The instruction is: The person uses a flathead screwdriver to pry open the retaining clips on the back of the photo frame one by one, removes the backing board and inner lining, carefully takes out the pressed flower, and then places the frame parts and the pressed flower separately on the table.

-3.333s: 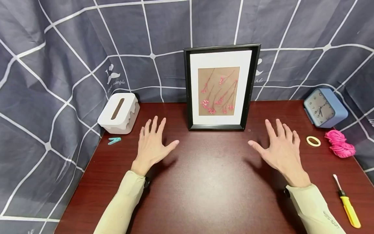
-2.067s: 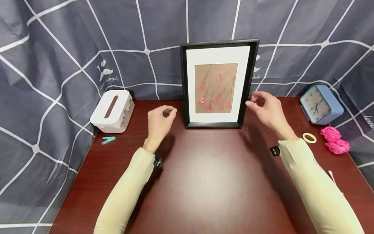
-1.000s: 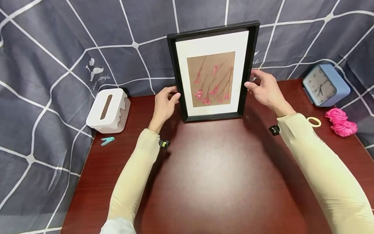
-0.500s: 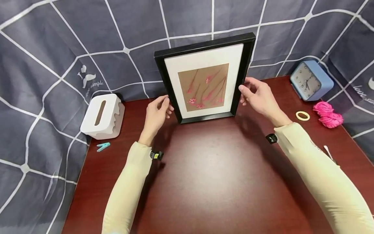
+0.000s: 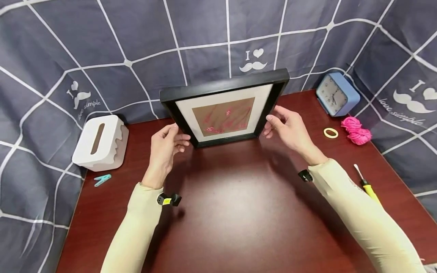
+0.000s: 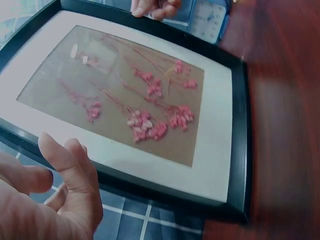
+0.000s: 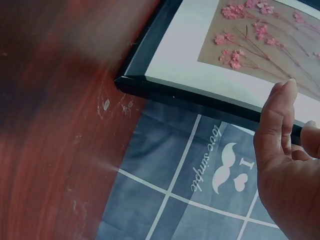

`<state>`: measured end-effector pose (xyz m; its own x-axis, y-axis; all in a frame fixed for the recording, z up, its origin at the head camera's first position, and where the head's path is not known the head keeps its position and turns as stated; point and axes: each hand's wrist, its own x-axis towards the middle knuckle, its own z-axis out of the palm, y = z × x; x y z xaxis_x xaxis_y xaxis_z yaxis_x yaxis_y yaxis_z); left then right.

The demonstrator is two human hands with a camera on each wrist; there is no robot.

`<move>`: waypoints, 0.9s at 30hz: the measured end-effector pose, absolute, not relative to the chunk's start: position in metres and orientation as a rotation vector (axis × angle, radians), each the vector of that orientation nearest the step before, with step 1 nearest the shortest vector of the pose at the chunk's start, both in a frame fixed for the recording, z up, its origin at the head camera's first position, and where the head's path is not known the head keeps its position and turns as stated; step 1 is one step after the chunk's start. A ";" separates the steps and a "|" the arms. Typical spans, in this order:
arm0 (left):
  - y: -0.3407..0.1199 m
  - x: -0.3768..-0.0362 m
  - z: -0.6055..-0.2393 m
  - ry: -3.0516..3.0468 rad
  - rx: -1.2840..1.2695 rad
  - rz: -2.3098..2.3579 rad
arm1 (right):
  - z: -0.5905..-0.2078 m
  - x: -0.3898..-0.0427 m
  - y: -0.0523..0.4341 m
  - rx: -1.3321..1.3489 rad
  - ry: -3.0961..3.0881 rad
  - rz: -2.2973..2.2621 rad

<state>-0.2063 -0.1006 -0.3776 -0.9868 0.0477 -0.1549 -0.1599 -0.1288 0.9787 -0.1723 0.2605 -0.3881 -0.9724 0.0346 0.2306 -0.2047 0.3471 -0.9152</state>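
Table: the dark red table [image 5: 239,212] lies nearest, bare wood between the two sleeved forearms.
Left hand: the left hand [image 5: 164,149] has its thumb on the front of the picture frame's left side and its fingers curled behind it, so it is grasping that edge; in the left wrist view the thumb [image 6: 65,160] lies along the black moulding.
Right hand: the right hand [image 5: 290,129] pinches the opposite side, thumb on the front and fingers behind; the right wrist view shows the thumb [image 7: 275,117] pressed on the black edge.
Picture frame: the picture frame [image 5: 223,108], black with a white mount and pink pressed flowers, sits between the hands, just beyond both.
Frame tilt: its bottom edge is low by the table and nearest the person, its top edge leans away toward the backdrop; I cannot tell whether the bottom edge touches the wood.
Long axis: the frame's long sides run away from the person, and these are the sides each hand holds.
Which hand is nearer: both sit about level on the lower half of the frame, one per side, neither clearly closer.
Near side items: a yellow screwdriver [image 5: 367,185] beside the right forearm, a blue clothes peg [image 5: 102,179] to the left.
Far side items: a white tissue box [image 5: 100,142] at left, a tape ring [image 5: 330,132], pink cord [image 5: 356,131] and a blue clock [image 5: 336,94] at right, all well apart from the frame.
Backdrop: grey checked cloth [image 5: 136,38] hangs behind.
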 end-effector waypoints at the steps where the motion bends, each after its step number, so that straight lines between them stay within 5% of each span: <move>1: -0.101 -0.203 -0.377 1.971 -0.145 2.255 | -0.389 -0.169 0.260 0.156 -2.400 1.676; 11: -0.110 -0.170 -0.385 1.847 -0.231 2.211 | -0.403 -0.125 0.262 0.156 -2.465 1.623; 20: -0.112 -0.153 -0.398 1.948 -0.312 2.091 | -0.413 -0.097 0.277 0.448 -2.346 1.795; 27: -0.120 -0.141 -0.413 1.933 -0.260 2.041 | -0.412 -0.081 0.277 0.194 -2.384 2.230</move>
